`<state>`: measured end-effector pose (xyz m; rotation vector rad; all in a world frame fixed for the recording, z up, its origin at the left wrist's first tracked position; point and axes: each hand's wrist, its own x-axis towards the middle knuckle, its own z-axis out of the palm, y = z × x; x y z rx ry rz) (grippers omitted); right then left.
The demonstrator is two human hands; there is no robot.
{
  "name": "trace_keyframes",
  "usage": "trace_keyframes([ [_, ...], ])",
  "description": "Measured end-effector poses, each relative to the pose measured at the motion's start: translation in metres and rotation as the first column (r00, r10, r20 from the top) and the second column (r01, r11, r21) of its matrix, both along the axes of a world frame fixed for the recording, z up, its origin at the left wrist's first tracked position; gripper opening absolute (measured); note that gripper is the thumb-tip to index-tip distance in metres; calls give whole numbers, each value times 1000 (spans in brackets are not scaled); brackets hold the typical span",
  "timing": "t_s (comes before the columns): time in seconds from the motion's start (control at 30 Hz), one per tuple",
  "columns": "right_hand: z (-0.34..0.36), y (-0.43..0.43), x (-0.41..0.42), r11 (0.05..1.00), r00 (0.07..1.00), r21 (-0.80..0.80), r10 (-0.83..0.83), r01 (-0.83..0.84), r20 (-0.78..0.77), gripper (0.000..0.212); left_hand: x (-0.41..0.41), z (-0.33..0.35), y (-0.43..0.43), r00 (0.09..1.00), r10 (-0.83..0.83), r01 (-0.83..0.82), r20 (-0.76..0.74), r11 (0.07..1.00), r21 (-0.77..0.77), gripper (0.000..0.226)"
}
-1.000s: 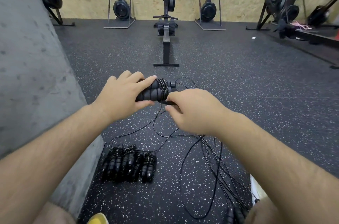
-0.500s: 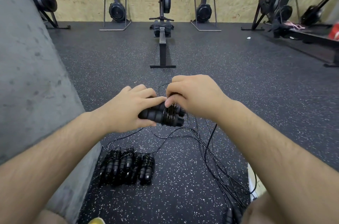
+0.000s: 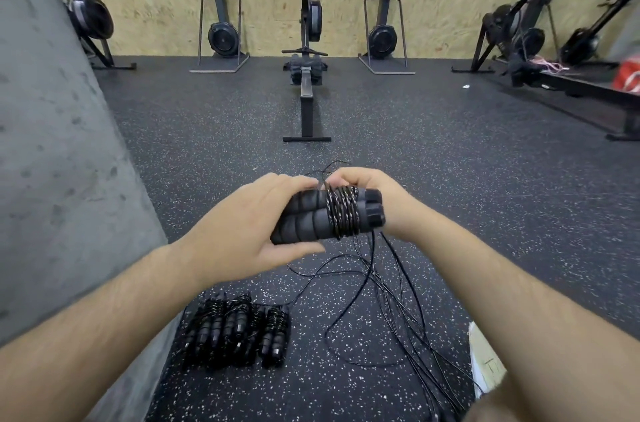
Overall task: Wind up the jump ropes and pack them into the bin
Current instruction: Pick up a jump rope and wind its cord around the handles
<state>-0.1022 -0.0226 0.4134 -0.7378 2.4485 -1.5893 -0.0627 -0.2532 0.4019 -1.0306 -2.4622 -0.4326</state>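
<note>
My left hand [image 3: 242, 231] grips the butt end of a pair of black foam jump rope handles [image 3: 308, 219] held side by side. Several turns of thin black cord [image 3: 343, 214] are wound round their middle. My right hand [image 3: 374, 193] reaches behind the far end of the handles and pinches the cord there; its fingertips are partly hidden. Loose cord [image 3: 381, 300] trails from the handles down to the floor in a tangle. Several wound-up jump ropes [image 3: 235, 328] lie in a row on the floor beside the wall at lower left.
A grey concrete wall [image 3: 52, 162] runs along the left. A rowing machine [image 3: 306, 75] stands straight ahead, with more gym machines along the plywood wall and at the right. A pale box edge [image 3: 481, 359] shows at lower right. The floor is black speckled rubber.
The handles have turned so their end caps point right. My right hand has gone from above the bundle to behind its far end, carrying the cord round. The view tilted slightly.
</note>
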Motion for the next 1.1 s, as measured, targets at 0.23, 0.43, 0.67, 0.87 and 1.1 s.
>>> trace_keyframes([
  [0.23, -24, -44, 16, 981, 984, 162, -130, 110, 120, 32, -14, 1, -13, 960, 177, -193, -216, 980, -56, 87],
  [0.43, -21, -48, 28, 949, 997, 305, -66, 77, -48, 33, -32, 1, -29, 926, 282, -316, -251, 943, -108, 88],
  [0.67, -3, -40, 48, 863, 994, 500, -10, 65, -112, 42, -50, -12, -48, 927, 319, -358, -197, 908, -216, 87],
  [0.87, 7, -32, 51, 786, 962, 599, 19, 155, -273, 32, -50, -17, -50, 936, 332, -351, -113, 901, -257, 87],
  [1.1, 11, -26, 40, 686, 795, 625, 110, 373, -596, 28, -48, -22, -39, 972, 220, -235, -84, 935, -267, 86],
])
